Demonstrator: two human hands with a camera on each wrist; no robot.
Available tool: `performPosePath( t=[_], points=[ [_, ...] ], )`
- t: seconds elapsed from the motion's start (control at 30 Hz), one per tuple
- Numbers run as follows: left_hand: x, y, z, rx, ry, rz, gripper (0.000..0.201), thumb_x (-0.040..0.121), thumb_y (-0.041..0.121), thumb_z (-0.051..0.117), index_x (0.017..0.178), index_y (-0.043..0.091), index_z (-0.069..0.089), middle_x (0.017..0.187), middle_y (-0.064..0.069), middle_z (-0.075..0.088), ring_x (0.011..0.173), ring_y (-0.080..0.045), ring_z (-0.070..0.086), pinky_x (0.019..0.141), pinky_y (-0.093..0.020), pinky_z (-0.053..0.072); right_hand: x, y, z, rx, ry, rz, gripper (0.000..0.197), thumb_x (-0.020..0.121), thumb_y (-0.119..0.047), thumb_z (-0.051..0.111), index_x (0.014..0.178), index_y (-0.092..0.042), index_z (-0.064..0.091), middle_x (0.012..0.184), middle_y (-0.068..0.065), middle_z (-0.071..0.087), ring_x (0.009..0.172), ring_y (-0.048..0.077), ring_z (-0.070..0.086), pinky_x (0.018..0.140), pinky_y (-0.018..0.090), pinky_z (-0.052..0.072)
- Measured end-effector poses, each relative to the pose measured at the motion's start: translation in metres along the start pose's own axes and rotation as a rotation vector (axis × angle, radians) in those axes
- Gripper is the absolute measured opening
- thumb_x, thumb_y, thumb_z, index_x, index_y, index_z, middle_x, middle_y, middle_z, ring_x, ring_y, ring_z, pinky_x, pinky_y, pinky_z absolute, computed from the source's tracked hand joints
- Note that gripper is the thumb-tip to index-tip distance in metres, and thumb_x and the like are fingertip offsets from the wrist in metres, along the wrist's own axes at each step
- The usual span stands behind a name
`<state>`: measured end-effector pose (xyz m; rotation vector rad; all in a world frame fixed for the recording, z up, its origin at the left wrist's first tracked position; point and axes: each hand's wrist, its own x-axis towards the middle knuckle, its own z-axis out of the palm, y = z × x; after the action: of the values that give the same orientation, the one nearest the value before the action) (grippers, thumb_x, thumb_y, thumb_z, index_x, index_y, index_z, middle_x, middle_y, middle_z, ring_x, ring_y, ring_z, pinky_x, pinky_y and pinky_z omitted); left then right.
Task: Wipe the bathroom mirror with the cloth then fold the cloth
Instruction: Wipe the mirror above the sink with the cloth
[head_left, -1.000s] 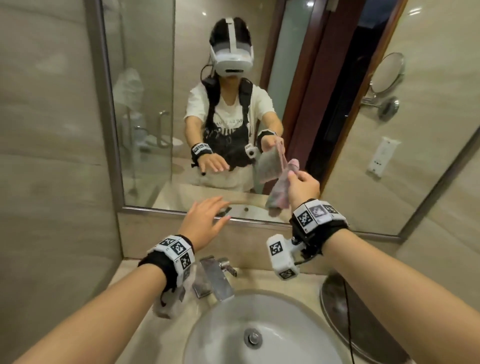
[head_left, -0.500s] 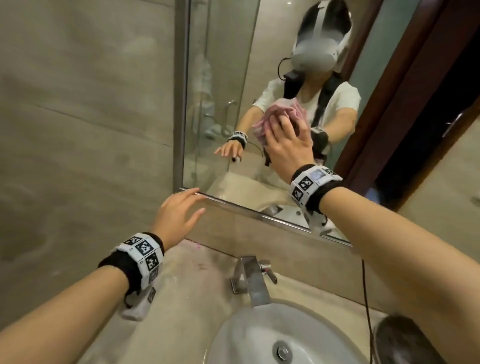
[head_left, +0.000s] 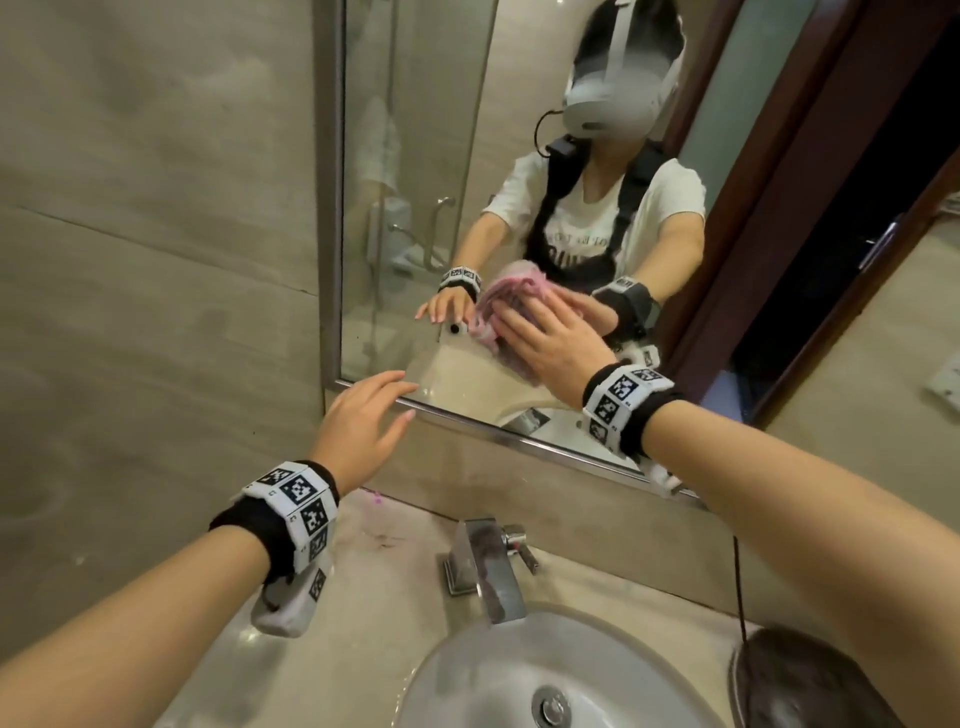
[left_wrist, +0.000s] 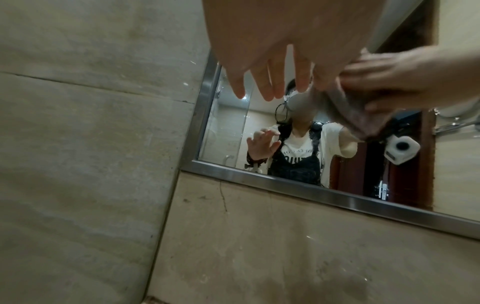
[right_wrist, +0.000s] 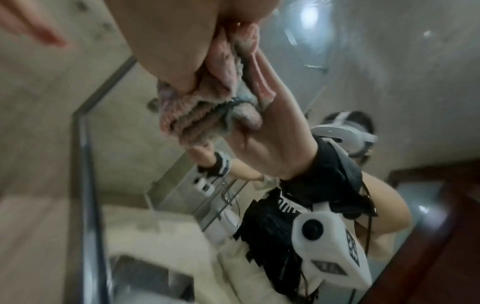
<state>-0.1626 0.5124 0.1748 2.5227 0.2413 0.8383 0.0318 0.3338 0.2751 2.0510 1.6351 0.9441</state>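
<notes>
A crumpled pink cloth (head_left: 498, 296) lies against the glass of the bathroom mirror (head_left: 415, 156), low and left of centre. My right hand (head_left: 550, 343) presses it flat to the glass with fingers spread and fairly straight. The left wrist view shows the cloth (left_wrist: 415, 117) hanging below the right hand (left_wrist: 389, 74). It is bunched under my palm (right_wrist: 168, 41) in the right wrist view, as folds of cloth (right_wrist: 197, 115). My left hand (head_left: 384, 410) hovers open and holds nothing by the mirror's lower left corner. Its fingers (left_wrist: 267, 88) are spread.
A chrome faucet (head_left: 485, 566) stands over a white sink (head_left: 457, 670) set in the beige counter (head_left: 363, 582). A dark round object (head_left: 800, 680) sits at the counter's right. A tiled wall (head_left: 156, 260) closes the left side, and a metal frame (head_left: 519, 441) edges the mirror.
My right hand went from holding the cloth hanging before the mirror to pressing it on the glass, then slid lower. The left hand stayed by the lower frame.
</notes>
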Motion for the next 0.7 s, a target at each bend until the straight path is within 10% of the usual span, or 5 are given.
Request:
performPosePath(
  t=[0.17,0.33,0.47,0.7],
  points=[
    [0.008,0.001,-0.001,0.019,0.006,0.008,0.054,0.084,0.046,0.035,0.117,0.014,0.062,0.127,-0.006,0.058,0.119,-0.024,0.053,0.100,-0.040,0.040,-0.008,0.010,-0.011,-0.022,0.088,0.007,0.051,0.090,-0.028,0.032,0.128,-0.005,0.056,0.136,0.019,0.052,0.133,0.038,0.038,0.114,0.055,0.013],
    [0.015,0.006,0.003,-0.012,0.022,-0.010,0.035,0.090,0.029,0.051,0.119,0.013,0.060,0.130,-0.006,0.056,0.122,-0.025,0.050,0.104,-0.044,0.039,-0.003,0.044,-0.024,-0.154,0.072,0.336,0.057,0.091,-0.027,0.024,0.145,-0.011,0.030,0.150,0.015,0.034,0.137,0.046,0.026,0.112,0.055,-0.001],
    [0.007,0.010,0.013,-0.044,0.031,-0.023,0.032,0.091,0.024,0.053,0.119,0.011,0.060,0.129,-0.007,0.056,0.122,-0.024,0.049,0.105,-0.042,0.038,-0.021,0.004,0.016,-0.228,0.025,0.110,0.060,0.084,-0.024,0.052,0.141,-0.015,0.034,0.154,0.013,0.021,0.145,0.035,0.005,0.115,0.047,-0.015],
    [-0.023,0.002,0.050,-0.028,-0.027,-0.031,0.027,0.090,0.014,0.058,0.116,0.009,0.062,0.125,-0.009,0.058,0.118,-0.024,0.052,0.103,-0.030,0.034,-0.075,-0.056,0.074,-0.252,-0.323,-0.093,0.066,0.050,-0.031,0.087,0.112,-0.022,0.069,0.119,-0.003,0.067,0.123,0.019,0.055,0.111,0.047,0.004]
  ],
)
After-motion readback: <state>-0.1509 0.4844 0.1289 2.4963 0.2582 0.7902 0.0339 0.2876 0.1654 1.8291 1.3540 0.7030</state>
